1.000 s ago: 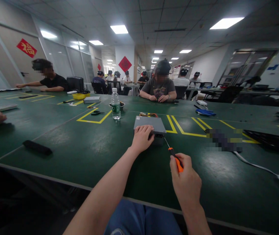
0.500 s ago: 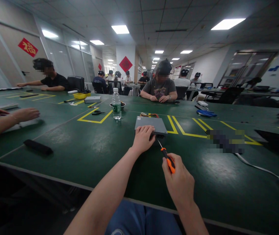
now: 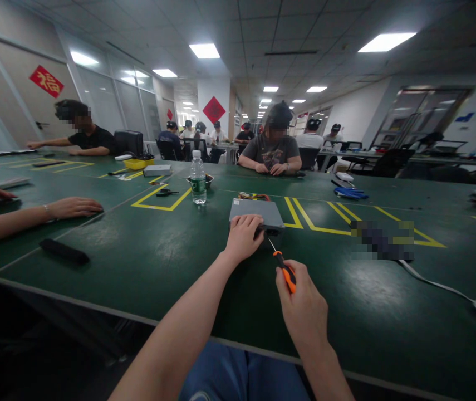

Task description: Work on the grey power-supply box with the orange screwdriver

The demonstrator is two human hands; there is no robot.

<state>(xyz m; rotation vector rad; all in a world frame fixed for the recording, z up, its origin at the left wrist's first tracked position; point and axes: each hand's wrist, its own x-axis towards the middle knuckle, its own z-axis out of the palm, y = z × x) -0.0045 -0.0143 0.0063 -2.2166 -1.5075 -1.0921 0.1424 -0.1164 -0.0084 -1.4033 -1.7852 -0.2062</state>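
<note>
A grey metal computer power supply (image 3: 258, 209) lies on the green table, with coloured wires (image 3: 254, 196) behind it and a dark socket in its near face. My left hand (image 3: 244, 236) grips its near left part, fingers over the top edge; the thumb side is partly hidden. In my right hand (image 3: 302, 295) is a screwdriver (image 3: 283, 268) with an orange and black handle, the fingers closed round it. The screwdriver's thin shaft slants up and left to the near face of the power supply. Whether the tip touches a screw I cannot tell.
A water bottle (image 3: 198, 181) stands beyond my left hand, before a bowl (image 3: 209, 180). A black bar-shaped object (image 3: 64, 252) lies at left, near a co-worker's hand (image 3: 74, 207). Blue gloves (image 3: 350, 193) and a white cable (image 3: 433, 283) are at right. Another person (image 3: 269, 150) sits opposite.
The co-worker's hand at left has moved right and flattened onto the table. My hands, the screwdriver and the power supply keep nearly the same positions.
</note>
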